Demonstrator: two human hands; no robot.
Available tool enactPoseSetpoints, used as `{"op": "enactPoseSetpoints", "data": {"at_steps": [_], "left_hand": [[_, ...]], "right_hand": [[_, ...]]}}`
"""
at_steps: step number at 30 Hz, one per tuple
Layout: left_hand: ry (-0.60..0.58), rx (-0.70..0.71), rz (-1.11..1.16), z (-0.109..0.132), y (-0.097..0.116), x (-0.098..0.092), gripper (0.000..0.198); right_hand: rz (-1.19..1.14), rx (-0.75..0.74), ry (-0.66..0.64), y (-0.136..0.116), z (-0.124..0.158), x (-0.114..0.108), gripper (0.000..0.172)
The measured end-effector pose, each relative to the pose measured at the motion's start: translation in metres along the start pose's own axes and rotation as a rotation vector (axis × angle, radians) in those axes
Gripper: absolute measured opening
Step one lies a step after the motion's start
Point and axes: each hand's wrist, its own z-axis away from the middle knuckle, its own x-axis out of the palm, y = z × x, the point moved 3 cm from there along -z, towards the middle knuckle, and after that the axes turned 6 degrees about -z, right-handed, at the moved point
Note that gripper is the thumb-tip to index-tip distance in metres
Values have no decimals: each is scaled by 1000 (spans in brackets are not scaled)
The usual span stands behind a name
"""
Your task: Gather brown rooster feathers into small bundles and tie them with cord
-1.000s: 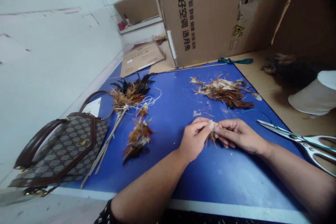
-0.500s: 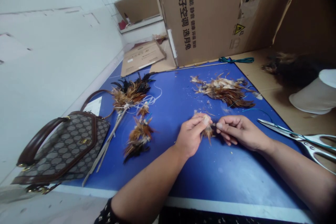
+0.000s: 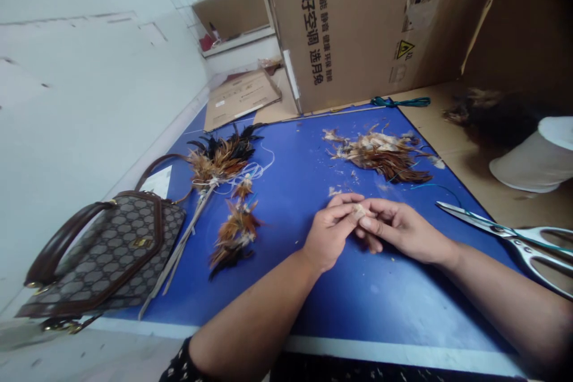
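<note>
Near the middle of the blue table [image 3: 367, 304], my left hand [image 3: 333, 230] is closed in a pinch on a small feather bunch [image 3: 359, 210] with a pale, fluffy base. My right hand [image 3: 394, 227] meets it, thumb and fingers closed at the same bunch, whose brown tips are mostly hidden. Beyond my hands lies a pile of brown and cream feathers [image 3: 385, 158]. Left of them, small tied feather bunches [image 3: 237, 230] lie in a row. Behind those is a larger brown and black feather bundle [image 3: 221, 161] on thin sticks [image 3: 179, 253], with white string [image 3: 250, 173] beside it.
Scissors [image 3: 505, 230] lie at the right edge with green cord across them. A white cup [image 3: 530, 161] stands tilted in view behind them. At the left rests a patterned handbag [image 3: 120, 245]. A big cardboard box [image 3: 358, 30] closes off the back; more green cord [image 3: 400, 101] lies before it.
My right hand has moved left and now touches my left hand at the feather bunch. The bunch's brown tips, in plain sight before, are now mostly covered by my fingers.
</note>
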Motion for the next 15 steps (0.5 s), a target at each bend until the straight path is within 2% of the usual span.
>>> {"op": "enactPoseSetpoints", "data": {"at_steps": [4,8,11,15], "left_hand": [[56,16,-6,-1,1,-3,18],[270,-16,106,-6,-2,-15,20],[397,-73,241,-12,-3,-25,26],[444,-114,337,-15,-2,-29,31]], "right_hand": [[35,55,27,7,-1,-2,47],[119,72,81,6,0,-15,52],[153,35,210,4,-1,-28,51],[156,-42,428,9,-2,-43,46]]}}
